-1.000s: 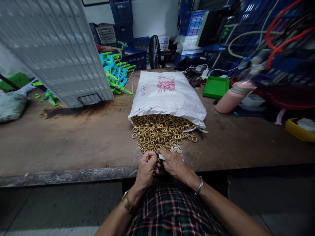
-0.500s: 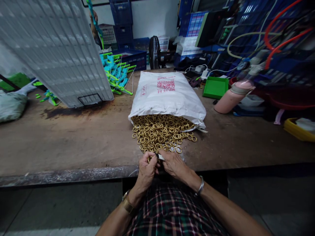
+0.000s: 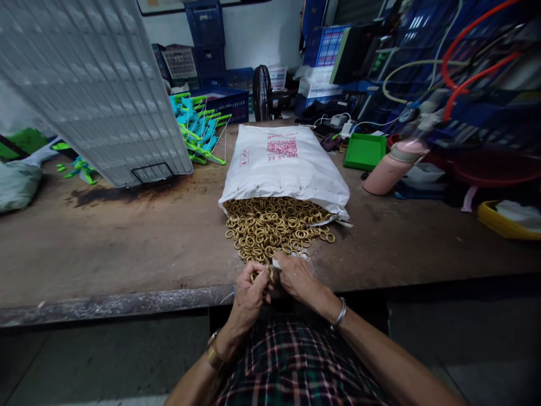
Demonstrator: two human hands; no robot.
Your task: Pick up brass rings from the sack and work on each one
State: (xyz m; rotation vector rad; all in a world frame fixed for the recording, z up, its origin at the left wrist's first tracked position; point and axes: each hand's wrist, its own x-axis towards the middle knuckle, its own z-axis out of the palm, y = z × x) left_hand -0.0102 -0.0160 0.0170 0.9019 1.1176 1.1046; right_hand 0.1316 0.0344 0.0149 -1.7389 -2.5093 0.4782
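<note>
My left hand is closed around gold-coloured rings at the table's front edge. Close beside it, my right hand pinches a small pale flat tool; its exact kind is too small to make out. Just beyond both hands, a heap of loose gold rings spills from the mouth of a white woven sack with red print. The sack lies flat with its mouth toward me. My fingers partly hide the held rings and the tool.
A tall white ribbed panel stands at left on the brown table. Behind it are turquoise and green toy-like pieces. To the right are a green tray, a pink bottle and a yellow tray.
The pale tool in my right hand has turned more upright, and my hands are slightly further apart. Another person's hand at the upper left has left the view. The camera has shifted slightly.
</note>
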